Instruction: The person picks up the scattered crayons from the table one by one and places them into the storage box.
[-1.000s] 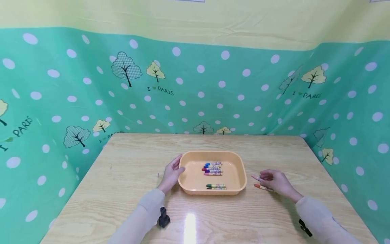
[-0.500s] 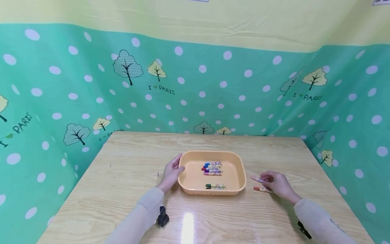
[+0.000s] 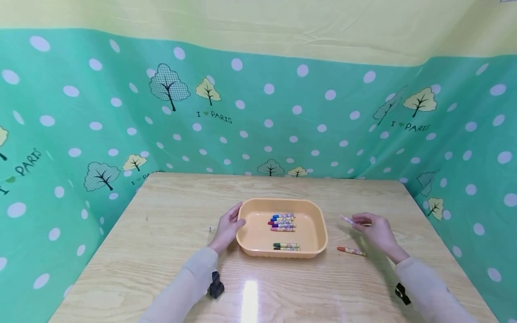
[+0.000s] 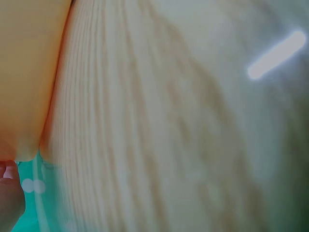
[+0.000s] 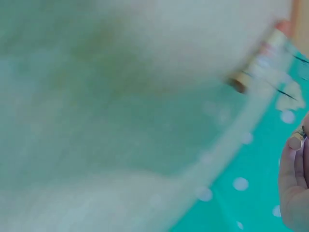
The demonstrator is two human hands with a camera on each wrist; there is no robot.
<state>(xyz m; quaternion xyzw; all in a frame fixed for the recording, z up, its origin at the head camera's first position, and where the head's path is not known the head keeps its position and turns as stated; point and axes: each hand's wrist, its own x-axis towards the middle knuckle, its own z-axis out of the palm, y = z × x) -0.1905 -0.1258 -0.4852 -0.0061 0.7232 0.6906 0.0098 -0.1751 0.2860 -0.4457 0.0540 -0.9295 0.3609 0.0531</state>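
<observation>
A peach plastic tray (image 3: 250,246) stands on the table, holding several crayons: a cluster of blue, yellow, red, purple and pink ones (image 3: 282,223) at the back, and two dark green or blackish ones (image 3: 286,246) near the front wall. My left hand (image 3: 227,228) grips the tray's left rim, thumb over the edge and fingers outside. Between thumb and fingers my right hand (image 3: 376,231) pinches a pale pinkish crayon (image 3: 347,220), raised a little above the table right of the tray. Below that hand an orange crayon (image 3: 351,251) lies on the wood.
The light wooden table (image 3: 169,251) has a bright glare strip near its front. Green dotted cloth (image 3: 323,121) hangs behind and at both sides. Black camera mounts (image 3: 216,285) sit at both wrists. A tiny dark mark (image 3: 210,229) shows left of the tray.
My right hand has lifted the pale crayon off the table and moved slightly up and right, uncovering the whole orange crayon. The left hand and tray stay in place.
</observation>
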